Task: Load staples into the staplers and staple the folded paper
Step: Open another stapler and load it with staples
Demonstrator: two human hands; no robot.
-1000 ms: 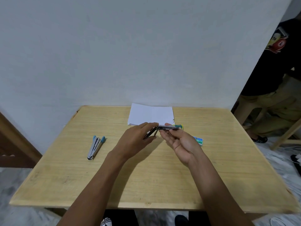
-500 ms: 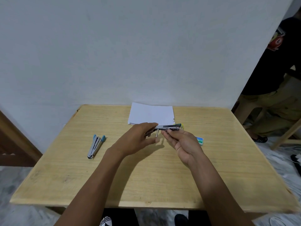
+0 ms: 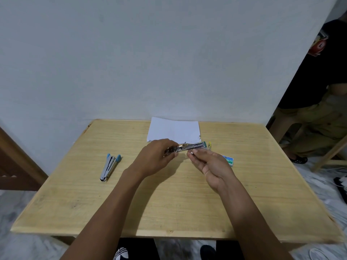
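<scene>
Above the middle of the wooden table (image 3: 169,203) I hold a small metal stapler (image 3: 193,146) with a green end, lying level. My left hand (image 3: 157,158) grips its left end, where a dark part sticks out. My right hand (image 3: 208,162) pinches the stapler's underside near the middle. A second stapler (image 3: 109,167) with blue ends lies closed on the table's left. The folded white paper (image 3: 173,129) lies flat at the table's far edge, just behind my hands. A small blue-green staple box (image 3: 229,160) peeks out behind my right hand.
A pale wall rises right behind the table. A person in dark clothes sits on a wooden stool (image 3: 304,128) at the far right. A brown wooden panel (image 3: 16,166) stands at the left. Feet and shoes show under the table's near edge.
The stapler has straightened to lie level, and its metal body shows more between my hands. My left hand has closed on its left end. The other stapler and the paper have not moved.
</scene>
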